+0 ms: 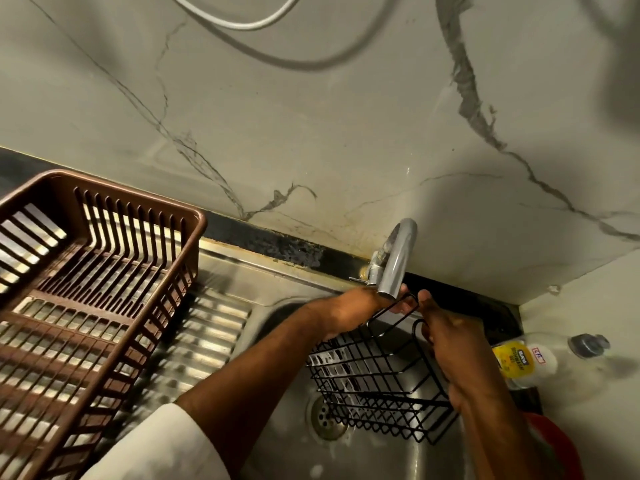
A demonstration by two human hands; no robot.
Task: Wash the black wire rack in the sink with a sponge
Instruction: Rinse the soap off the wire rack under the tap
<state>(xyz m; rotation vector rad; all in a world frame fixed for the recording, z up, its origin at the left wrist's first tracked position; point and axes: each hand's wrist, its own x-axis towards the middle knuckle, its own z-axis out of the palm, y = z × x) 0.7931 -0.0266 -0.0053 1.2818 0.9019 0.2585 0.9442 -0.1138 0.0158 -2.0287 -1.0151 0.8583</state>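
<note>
Hands, left [349, 313] and right [450, 341], grip black wire rack [377, 379] under curved chrome tap [394, 261]; brown slatted plastic basket [86, 271] stands on drainboard's left edge.

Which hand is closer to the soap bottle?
The right hand. It holds the black rack over the sink, just left of the soap bottle. The left hand grips the rack's hook under the tap, farther left of the bottle.

Black wire rack [377, 386], brown slatted basket [104, 271], grey-veined marble wall [311, 133]
</note>
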